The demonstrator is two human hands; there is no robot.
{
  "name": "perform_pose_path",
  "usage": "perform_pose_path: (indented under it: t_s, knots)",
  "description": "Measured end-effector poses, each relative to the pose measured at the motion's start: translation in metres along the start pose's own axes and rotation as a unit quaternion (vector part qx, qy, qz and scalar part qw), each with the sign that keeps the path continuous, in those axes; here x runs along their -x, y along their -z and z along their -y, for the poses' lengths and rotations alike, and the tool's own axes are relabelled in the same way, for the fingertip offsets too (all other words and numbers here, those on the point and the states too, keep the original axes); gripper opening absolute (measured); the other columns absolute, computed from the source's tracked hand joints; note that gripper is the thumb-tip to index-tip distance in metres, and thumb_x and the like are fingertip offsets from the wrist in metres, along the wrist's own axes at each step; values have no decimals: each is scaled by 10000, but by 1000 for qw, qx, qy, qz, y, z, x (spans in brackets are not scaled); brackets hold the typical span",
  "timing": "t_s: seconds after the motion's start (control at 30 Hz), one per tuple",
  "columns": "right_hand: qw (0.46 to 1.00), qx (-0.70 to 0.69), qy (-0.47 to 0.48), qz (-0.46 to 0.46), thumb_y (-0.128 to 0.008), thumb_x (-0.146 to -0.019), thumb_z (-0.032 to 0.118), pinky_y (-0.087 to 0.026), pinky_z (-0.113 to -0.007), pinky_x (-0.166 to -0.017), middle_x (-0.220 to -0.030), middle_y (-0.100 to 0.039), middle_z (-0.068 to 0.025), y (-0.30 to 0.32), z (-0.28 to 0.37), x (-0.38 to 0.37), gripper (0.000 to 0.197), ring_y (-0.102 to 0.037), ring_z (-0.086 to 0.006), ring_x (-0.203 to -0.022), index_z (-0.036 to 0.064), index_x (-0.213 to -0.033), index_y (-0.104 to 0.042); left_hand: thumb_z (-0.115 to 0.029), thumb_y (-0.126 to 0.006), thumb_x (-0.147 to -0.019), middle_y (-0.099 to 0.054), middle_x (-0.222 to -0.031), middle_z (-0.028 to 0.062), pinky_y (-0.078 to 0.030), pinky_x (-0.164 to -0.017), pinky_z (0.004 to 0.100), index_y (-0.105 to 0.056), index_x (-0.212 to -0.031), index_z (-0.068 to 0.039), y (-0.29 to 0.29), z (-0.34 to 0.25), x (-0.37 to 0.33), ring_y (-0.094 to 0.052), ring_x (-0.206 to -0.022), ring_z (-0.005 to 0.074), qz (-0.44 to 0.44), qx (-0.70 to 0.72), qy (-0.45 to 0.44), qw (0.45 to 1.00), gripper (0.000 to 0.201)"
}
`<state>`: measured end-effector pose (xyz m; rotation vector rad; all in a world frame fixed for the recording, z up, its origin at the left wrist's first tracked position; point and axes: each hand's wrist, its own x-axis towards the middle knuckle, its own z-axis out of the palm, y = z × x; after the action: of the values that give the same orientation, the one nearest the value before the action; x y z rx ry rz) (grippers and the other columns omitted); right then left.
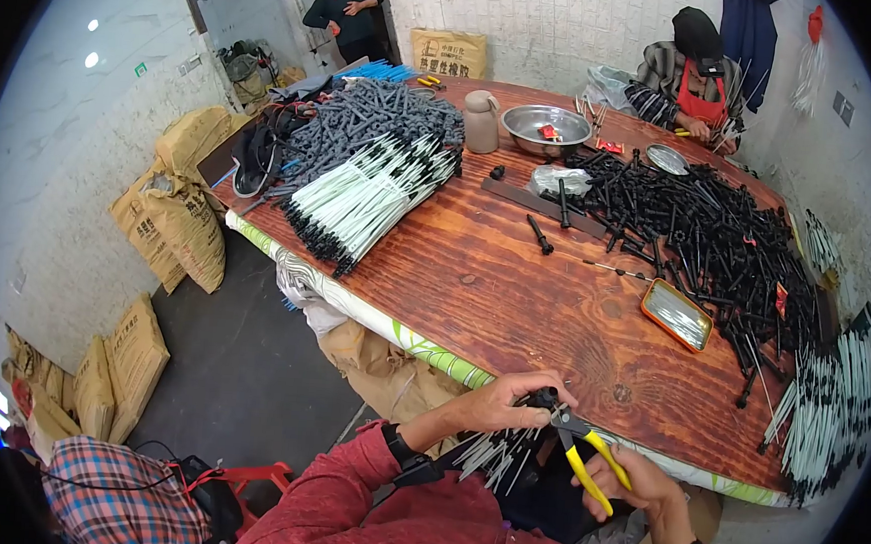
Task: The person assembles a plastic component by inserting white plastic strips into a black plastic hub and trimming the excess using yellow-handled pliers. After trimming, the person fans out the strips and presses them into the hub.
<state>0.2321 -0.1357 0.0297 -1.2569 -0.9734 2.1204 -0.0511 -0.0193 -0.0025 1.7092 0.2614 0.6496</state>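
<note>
At the table's near edge, my left hand (pixel 495 400) is closed on a small black plastic part (pixel 545 395). My right hand (pixel 647 479) grips a pair of pliers (pixel 573 427) with yellow handles and a dark head. The jaws meet the black part beside my left fingertips; whether they bite on it is too small to tell. Below my left hand, thin whitish rods (pixel 494 462) with black ends lie over my lap. On the table in front, the nearest thing is an orange-rimmed tray (pixel 677 315) with small pale pieces in it.
Black plastic pieces (pixel 698 218) are heaped on the wooden table's (pixel 434 292) right side. White rods (pixel 375 194) and grey parts (pixel 375 119) are piled left. A steel bowl (pixel 544 124) and jug (pixel 481 125) stand farther back. One person (pixel 701 89) sits opposite; another (pixel 344 12) stands behind.
</note>
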Motion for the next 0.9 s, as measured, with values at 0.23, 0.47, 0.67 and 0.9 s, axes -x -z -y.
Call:
perform_pose_path:
  t_s: [0.23, 0.47, 0.67, 0.9]
  knots:
    - [956, 211, 160, -123, -762, -844, 146, -519, -306, -576, -793, -666, -149, -40, 27, 18, 396, -643, -206, -607, -30, -1153, -586, -324, -646, -958, -544, -1089, 36, -405, -944, 307, -598, -1257, 6, 4, -3, -3, -524, -1064, 144, -44, 68, 49, 996, 447]
    - [876, 391, 231, -162, -703, -875, 321, -516, -323, -590, -843, -661, -139, -41, 30, 23, 518, -649, -187, -645, -24, -1239, -572, -299, -656, -949, -544, -1077, 32, -420, -931, 314, -599, -1255, 10, -4, -2, -1, -541, -1033, 155, -63, 54, 40, 996, 438]
    - [976, -113, -53, 179, -441, -962, 613, -502, -303, -572, -892, -669, -138, 12, -17, -5, 727, -649, -182, -656, -17, -1298, -578, -196, -679, -883, -570, -1037, 47, -427, -915, 317, -649, -1175, -1, -2, -14, -3, -555, -1011, 166, -31, -13, 11, 999, 352]
    - [990, -18, 11, 143, -454, -970, 628, -541, -283, -605, -807, -665, -105, -5, 9, -9, 730, -663, -171, -643, -18, -1278, -596, -327, -708, -881, -591, -1063, 74, -414, -898, 314, -648, -1157, -1, 2, -7, -1, -543, -1005, 173, -45, 61, 47, 996, 431]
